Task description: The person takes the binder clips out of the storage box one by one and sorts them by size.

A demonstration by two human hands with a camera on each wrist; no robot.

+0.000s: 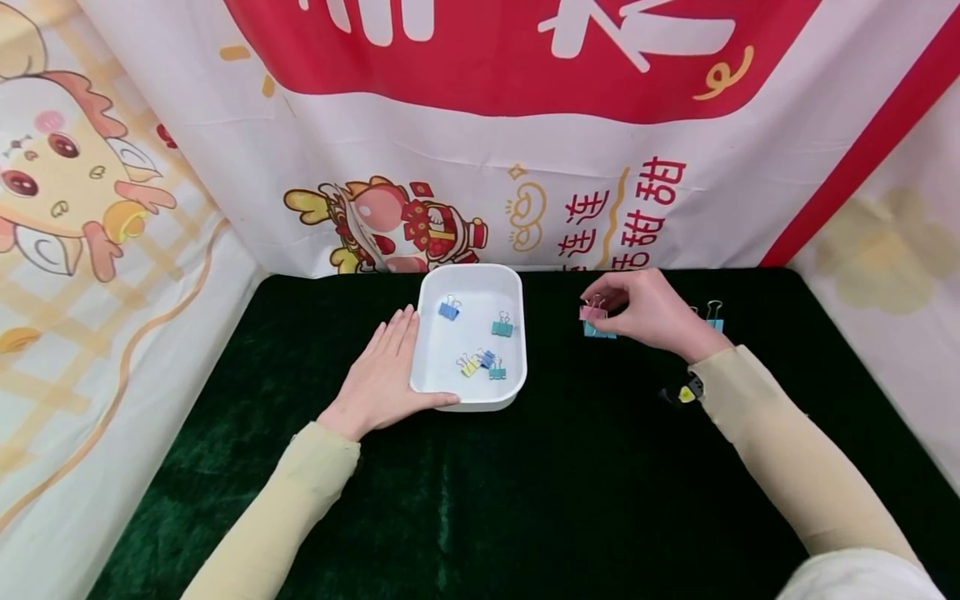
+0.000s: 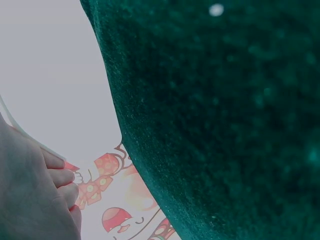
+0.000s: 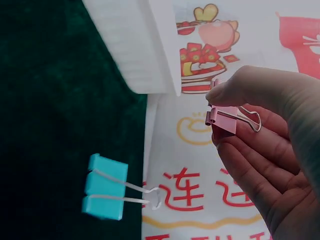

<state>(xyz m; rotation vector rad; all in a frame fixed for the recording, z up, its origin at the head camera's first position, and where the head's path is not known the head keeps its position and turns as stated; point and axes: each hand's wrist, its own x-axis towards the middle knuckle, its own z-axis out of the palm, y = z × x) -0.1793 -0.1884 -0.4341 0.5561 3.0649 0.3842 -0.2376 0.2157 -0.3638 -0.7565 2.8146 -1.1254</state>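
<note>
Just right of the tray (image 1: pixel 517 333), the right hand (image 1: pixel 652 317) pinches a pink clip (image 1: pixel 592 312) above the desk (image 1: pixel 570 467), while the flat left hand (image 1: pixel 382 375) rests against the tray's left wall.

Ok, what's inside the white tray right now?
The white tray holds five binder clips: blue, teal, then yellow, blue and teal clustered together. Nothing covers its floor.
</note>
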